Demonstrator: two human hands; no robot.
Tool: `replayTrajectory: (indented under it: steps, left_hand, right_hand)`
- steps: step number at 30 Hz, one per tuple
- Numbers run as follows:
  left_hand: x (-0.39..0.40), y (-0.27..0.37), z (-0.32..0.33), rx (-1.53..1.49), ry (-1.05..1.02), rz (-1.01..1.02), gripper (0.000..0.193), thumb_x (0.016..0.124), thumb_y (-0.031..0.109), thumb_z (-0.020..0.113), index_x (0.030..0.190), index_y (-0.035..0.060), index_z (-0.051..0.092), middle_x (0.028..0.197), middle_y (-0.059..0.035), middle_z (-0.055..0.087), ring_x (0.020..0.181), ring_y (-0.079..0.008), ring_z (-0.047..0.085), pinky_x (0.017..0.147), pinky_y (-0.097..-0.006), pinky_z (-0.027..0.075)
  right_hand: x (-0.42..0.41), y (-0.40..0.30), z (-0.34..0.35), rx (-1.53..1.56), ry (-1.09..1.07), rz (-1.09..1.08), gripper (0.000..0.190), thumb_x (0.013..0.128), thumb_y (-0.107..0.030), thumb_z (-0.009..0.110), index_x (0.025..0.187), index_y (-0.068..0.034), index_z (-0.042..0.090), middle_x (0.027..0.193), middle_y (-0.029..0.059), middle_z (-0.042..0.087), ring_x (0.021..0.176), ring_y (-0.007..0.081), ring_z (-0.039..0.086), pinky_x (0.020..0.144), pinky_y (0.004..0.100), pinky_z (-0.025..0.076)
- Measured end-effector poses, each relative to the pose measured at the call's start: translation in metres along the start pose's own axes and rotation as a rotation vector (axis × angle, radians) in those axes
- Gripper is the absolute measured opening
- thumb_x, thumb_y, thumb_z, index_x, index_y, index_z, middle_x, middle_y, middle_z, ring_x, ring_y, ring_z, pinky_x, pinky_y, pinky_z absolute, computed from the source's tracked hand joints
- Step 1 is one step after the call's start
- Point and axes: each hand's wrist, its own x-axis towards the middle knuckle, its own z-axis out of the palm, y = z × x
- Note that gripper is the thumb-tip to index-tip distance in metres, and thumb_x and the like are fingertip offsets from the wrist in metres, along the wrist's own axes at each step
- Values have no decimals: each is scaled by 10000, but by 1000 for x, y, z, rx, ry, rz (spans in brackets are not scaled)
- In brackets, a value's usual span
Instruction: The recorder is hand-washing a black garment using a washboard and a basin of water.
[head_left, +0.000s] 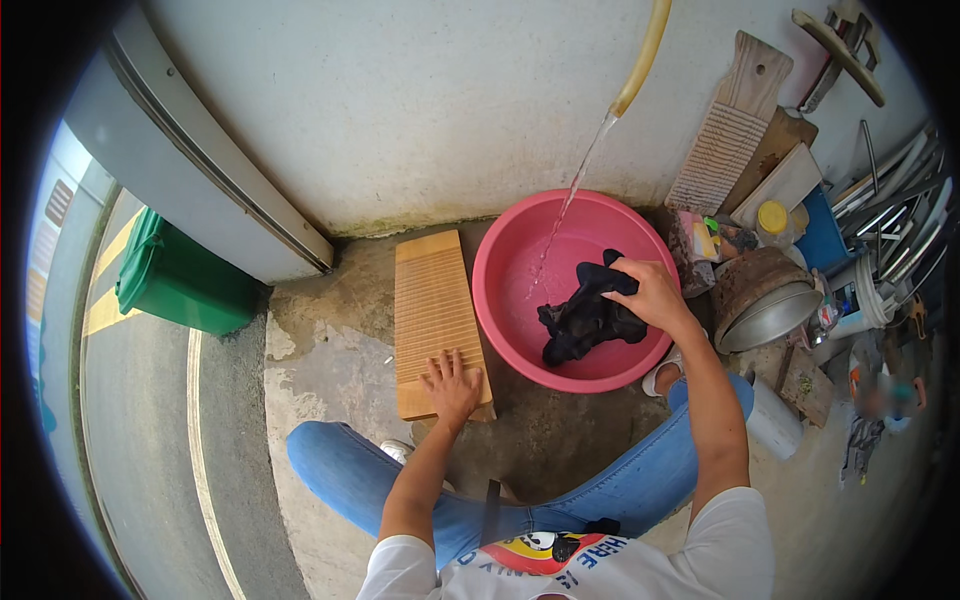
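My left hand (453, 386) rests with its fingers spread on the near end of a wooden washboard (431, 300), which has cross ridges and lies on the concrete floor. To its right stands a round pink plastic basin (510, 217). Over that basin, my right hand (651, 294) pinches the upper part of a dark wet-looking cloth item (592, 315), whose lower folds hang or lie on the basin's bottom. A stream of water (571, 195) runs into the basin from a yellowish hose (641, 64) above. How deep the water stands is hard to tell.
Against the wall at right lean a second washboard (724, 142) and boards. Below them are a rusty pot (757, 281), a yellow-lidded jar (772, 217) and a white bucket (862, 300) among metal tubes. At left, a green bin (191, 277) stands beyond a door frame (217, 165).
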Motion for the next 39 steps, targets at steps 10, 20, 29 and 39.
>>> replayTrajectory:
  steps: [10, 20, 29, 39]
  left_hand:
    - [-3, -9, 4, -30, 61, 44, 653, 907, 474, 454, 1465, 140, 401, 1533, -133, 338, 1438, -409, 210, 1140, -625, 140]
    - [-3, -6, 6, -39, 123, 49, 644, 898, 461, 472, 1447, 128, 428, 1519, -136, 358, 1419, -418, 242, 1133, -625, 156]
    - [-5, -8, 2, -35, 98, 37, 638, 904, 459, 469, 1448, 128, 426, 1522, -131, 355, 1421, -406, 245, 1138, -615, 159]
    - [-2, -9, 4, -31, 140, 38, 633, 890, 472, 503, 1422, 132, 462, 1515, -129, 370, 1408, -397, 278, 1138, -608, 161]
  right_hand:
    - [52, -61, -108, -255, 525, -326, 401, 673, 54, 790, 1051, -1, 665, 971, 120, 692, 871, 240, 674, 807, 306, 515]
    - [111, -118, -222, -419, 978, -558, 287, 847, -116, 766, 1087, 13, 676, 1007, 26, 699, 896, 98, 631, 840, 239, 488]
    - [108, -123, -212, -401, 924, -597, 270, 863, -118, 748, 1079, 18, 661, 970, 26, 690, 888, 104, 618, 835, 242, 480]
    - [-39, 40, 29, -682, -537, -356, 536, 742, -260, 802, 1207, -62, 626, 1183, 185, 628, 1127, 335, 586, 960, 394, 473]
